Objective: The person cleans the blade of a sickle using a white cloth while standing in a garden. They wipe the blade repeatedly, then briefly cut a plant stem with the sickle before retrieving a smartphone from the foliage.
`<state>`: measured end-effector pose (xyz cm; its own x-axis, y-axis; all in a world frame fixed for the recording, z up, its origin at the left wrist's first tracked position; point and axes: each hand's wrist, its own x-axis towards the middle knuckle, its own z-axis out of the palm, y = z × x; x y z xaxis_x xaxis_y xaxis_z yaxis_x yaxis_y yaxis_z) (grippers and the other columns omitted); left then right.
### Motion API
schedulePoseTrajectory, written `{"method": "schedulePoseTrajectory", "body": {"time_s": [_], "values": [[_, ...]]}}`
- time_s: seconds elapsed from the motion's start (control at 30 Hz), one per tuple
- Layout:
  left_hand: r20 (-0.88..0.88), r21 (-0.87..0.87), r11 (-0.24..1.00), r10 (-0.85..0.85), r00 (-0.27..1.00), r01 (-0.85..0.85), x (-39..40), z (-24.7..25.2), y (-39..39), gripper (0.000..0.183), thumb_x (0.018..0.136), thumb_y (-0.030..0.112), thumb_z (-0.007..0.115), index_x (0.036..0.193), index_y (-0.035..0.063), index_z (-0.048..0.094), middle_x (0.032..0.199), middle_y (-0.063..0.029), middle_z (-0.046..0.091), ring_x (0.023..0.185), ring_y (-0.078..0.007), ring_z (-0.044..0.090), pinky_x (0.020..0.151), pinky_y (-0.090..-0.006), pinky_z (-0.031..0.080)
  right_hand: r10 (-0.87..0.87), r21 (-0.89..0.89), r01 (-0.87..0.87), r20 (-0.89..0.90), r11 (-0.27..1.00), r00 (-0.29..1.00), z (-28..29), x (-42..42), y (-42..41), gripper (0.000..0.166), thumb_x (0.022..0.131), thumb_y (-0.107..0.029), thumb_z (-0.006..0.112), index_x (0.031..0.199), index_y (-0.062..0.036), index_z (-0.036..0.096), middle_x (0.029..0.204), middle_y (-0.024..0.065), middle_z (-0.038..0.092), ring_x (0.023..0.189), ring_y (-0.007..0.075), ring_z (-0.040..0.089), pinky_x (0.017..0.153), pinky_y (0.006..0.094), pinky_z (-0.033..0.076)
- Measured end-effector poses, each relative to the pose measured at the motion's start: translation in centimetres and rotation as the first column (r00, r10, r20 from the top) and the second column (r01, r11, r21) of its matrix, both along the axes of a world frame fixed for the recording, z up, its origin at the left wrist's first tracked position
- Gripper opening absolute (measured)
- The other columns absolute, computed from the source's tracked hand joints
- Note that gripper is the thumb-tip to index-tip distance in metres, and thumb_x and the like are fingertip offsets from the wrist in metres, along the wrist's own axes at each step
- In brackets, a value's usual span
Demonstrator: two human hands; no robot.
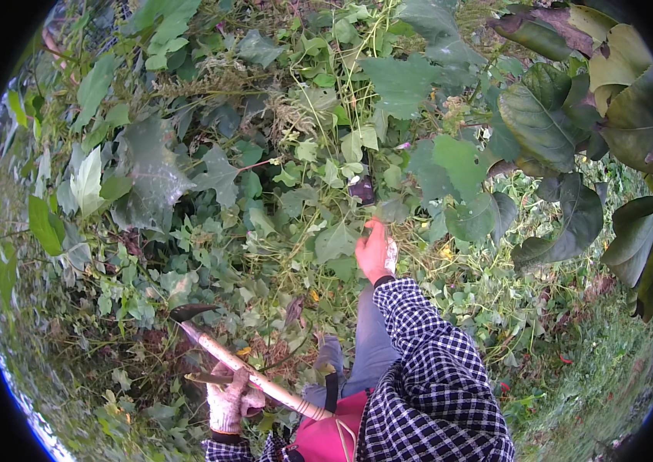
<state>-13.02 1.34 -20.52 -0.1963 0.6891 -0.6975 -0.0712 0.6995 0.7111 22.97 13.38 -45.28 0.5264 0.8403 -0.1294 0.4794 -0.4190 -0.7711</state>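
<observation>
My left hand [228, 398], in a pale work glove, grips the light wooden handle [268, 384] of a tool at the lower left. A dark curved blade [192, 312] tops it; whether it is a sickle or a small hoe is unclear. A short stick-like piece [208, 378] also crosses that hand. Bare, my right hand [372, 251] reaches into the leafy vines [335, 242], fingers bent and partly blurred. Beside its palm is a white item [391, 257], perhaps held. Just beyond the fingertips, a dark object [361, 190] shows among leaves, too covered to name.
Dense vines and broad lobed leaves [147, 167] fill the ground ahead. Large leaves on a branch [545, 110] hang close at the upper right. My jeans-clad leg [369, 329] stands among the vines, below the checked sleeve [418, 323]. A cord [346, 433] lies over pink cloth [326, 436].
</observation>
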Motion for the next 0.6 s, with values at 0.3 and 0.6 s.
{"method": "schedulePoseTrajectory", "body": {"time_s": [0.3, 0.6], "values": [[0.044, -0.011, 0.997, -0.076, 0.996, 0.076, -0.9, 0.0, 0.2, 0.036, 0.088, 0.013, 0.076, 0.115, -0.0032, 0.058, 0.090, -0.0078, 0.067, 0.070, -0.0133, 0.064, 0.061, -0.0273, 0.053, 0.435, -0.051, -0.555, -0.565, 0.830, 0.701, 6.5, -8.8, -9.0, 0.017, 0.095, -0.011, 0.059, 0.111, -0.0062, 0.052, 0.099, 0.0048, 0.065, 0.073, 0.0097, 0.061, 0.068, 0.0303, 0.051], [-0.014, -0.036, 0.996, -0.080, 0.997, 0.079, -1.8, -0.4, -0.3, 0.051, 0.086, 0.014, 0.078, 0.126, -0.0047, 0.051, 0.101, -0.0103, 0.064, 0.082, -0.0158, 0.065, 0.068, -0.0295, 0.055, 0.583, 0.281, -0.805, -0.807, 0.522, 0.097, 16.5, -17.8, -14.7, 0.039, 0.101, -0.038, 0.057, 0.111, -0.0009, 0.055, 0.095, 0.0063, 0.060, 0.085, 0.0137, 0.057, 0.074, 0.0296, 0.047]]}}
